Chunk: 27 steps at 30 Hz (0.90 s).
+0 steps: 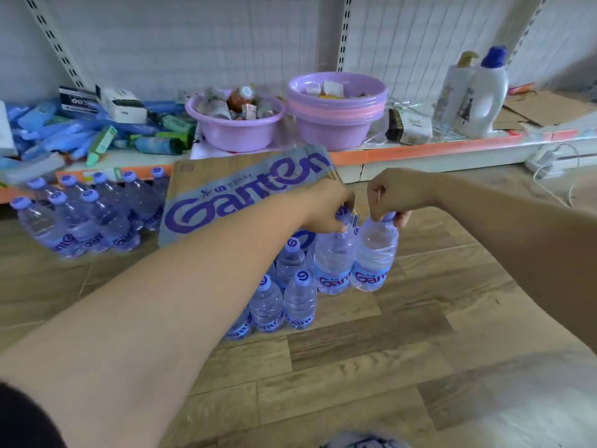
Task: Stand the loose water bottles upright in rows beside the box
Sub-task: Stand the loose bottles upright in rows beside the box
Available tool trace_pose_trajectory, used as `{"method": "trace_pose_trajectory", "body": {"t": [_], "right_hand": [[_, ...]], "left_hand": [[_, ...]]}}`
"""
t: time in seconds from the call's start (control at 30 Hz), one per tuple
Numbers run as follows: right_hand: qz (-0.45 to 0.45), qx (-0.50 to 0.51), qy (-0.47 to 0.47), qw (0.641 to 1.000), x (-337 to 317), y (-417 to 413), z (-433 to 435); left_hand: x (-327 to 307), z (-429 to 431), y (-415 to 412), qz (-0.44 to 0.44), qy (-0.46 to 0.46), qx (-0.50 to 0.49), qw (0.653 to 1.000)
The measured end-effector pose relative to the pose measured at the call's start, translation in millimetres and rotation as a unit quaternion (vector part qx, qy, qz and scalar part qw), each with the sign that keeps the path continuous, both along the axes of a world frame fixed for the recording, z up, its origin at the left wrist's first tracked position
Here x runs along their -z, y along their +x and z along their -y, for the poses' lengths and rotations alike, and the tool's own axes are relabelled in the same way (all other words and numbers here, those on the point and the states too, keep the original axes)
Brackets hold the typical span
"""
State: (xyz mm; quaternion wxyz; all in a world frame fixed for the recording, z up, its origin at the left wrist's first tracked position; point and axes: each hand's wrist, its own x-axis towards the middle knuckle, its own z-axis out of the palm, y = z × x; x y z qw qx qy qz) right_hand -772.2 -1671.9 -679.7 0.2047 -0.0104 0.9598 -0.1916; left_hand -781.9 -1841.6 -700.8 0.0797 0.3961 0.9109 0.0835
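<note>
A cardboard Ganten box (226, 195) stands on the wooden floor, its flap tilted up. My left hand (326, 206) grips the cap of a clear water bottle (332, 263) with a purple cap. My right hand (392, 197) grips the cap of a second bottle (374, 257) right beside it. Both bottles hang upright, side by side, at the box's right front. Several bottles (292, 299) stand upright in rows just below and left of them, partly hidden by my left forearm. Another group of upright bottles (84, 215) stands left of the box.
A low shelf (420, 150) with an orange edge runs behind the box. It carries two purple basins (336, 124), detergent bottles (484, 92), blue packets (64, 130) and flat cardboard. A white power strip (546, 160) and cord lie on the floor at right.
</note>
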Motion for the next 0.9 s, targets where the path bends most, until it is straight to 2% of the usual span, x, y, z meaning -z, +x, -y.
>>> {"method": "trace_pose_trajectory", "body": {"t": [0.53,0.77,0.9], "right_hand": [[0.051,0.02,-0.008,0.998,121,-5,-10],[0.035,0.017,-0.009,0.999,142,-5,-17],[0.072,0.003,-0.003,0.997,137,-4,-19]], "left_hand": [[108,-11,5,0.09,-0.072,-0.035,0.993],[124,-15,6,0.1,-0.078,-0.041,0.991],[121,-15,5,0.098,-0.087,-0.025,0.991]]}}
